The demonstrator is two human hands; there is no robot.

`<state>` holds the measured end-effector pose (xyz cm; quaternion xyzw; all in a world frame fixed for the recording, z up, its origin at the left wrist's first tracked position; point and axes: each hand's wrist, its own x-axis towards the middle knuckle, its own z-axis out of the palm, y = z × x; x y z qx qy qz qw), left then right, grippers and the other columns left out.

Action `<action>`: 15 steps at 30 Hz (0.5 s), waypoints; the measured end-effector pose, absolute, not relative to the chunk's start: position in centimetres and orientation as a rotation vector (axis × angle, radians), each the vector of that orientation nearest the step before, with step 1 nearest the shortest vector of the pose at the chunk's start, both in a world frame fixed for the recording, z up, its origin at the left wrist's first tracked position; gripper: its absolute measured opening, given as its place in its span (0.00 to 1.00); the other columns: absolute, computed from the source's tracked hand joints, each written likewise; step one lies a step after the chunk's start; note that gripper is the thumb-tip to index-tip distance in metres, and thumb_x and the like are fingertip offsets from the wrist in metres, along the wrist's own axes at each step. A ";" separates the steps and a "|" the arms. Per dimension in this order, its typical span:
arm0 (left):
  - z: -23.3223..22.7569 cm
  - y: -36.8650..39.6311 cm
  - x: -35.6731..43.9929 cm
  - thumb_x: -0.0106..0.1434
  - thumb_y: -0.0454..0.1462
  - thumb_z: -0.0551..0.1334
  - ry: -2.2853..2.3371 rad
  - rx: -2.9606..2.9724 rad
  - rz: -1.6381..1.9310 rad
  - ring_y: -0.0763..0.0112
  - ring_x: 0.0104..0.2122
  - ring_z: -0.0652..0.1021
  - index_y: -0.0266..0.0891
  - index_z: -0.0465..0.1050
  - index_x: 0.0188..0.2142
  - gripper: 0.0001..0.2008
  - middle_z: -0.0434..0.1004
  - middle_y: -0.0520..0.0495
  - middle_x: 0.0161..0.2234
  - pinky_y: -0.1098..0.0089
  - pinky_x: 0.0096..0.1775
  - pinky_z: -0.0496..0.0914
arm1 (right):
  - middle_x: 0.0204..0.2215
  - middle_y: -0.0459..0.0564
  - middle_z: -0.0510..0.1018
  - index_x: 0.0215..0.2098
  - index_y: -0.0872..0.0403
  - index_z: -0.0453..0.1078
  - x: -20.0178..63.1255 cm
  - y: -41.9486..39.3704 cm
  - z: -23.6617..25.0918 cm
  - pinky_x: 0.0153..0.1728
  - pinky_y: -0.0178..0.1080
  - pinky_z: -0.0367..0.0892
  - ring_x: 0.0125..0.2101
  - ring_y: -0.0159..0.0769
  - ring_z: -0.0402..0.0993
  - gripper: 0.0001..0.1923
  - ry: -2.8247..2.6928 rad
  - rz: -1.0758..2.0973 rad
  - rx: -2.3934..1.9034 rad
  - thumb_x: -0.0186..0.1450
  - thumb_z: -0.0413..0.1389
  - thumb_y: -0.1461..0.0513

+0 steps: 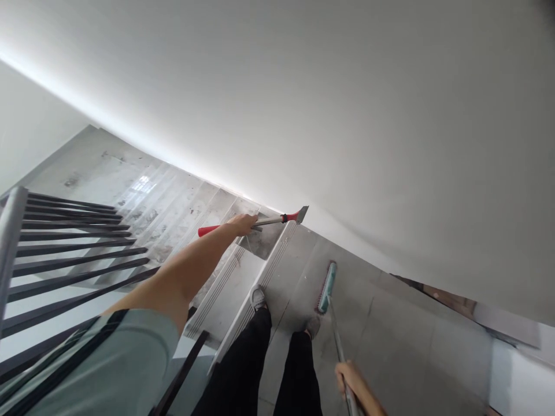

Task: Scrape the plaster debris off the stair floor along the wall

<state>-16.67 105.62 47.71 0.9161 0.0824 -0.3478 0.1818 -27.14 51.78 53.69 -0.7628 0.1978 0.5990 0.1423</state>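
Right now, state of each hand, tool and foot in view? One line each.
left hand: arm stretched out, shut on the scraper shaft.
scraper: held about level, blade end at the wall.
right hand: shut on the broom handle.
broom: head down on the landing floor.
left shoe: on the top step edge.
right shoe: on the landing.
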 end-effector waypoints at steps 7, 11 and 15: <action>47.2 105.9 -16.9 0.55 0.40 0.57 0.249 2.583 -0.984 0.58 0.41 0.73 0.41 0.60 0.44 0.16 0.71 0.40 0.41 0.64 0.38 0.66 | 0.06 0.39 0.57 0.13 0.53 0.53 -25.2 64.3 51.0 0.09 0.29 0.52 0.07 0.25 0.54 0.06 0.651 1.783 -1.837 0.45 0.45 0.66; 47.4 106.0 -16.9 0.56 0.39 0.56 0.232 2.583 -0.991 0.58 0.40 0.73 0.40 0.60 0.44 0.16 0.71 0.40 0.40 0.65 0.37 0.67 | 0.09 0.37 0.58 0.18 0.52 0.53 -25.6 66.0 52.6 0.07 0.29 0.51 0.07 0.25 0.52 0.03 0.640 1.703 -1.730 0.45 0.46 0.65; 47.3 105.9 -16.9 0.56 0.40 0.56 0.235 2.570 -0.989 0.58 0.40 0.74 0.40 0.60 0.43 0.14 0.71 0.39 0.40 0.65 0.37 0.67 | 0.09 0.38 0.57 0.19 0.51 0.53 -28.2 60.0 55.7 0.07 0.29 0.49 0.07 0.24 0.51 0.03 0.783 1.608 -1.793 0.48 0.45 0.62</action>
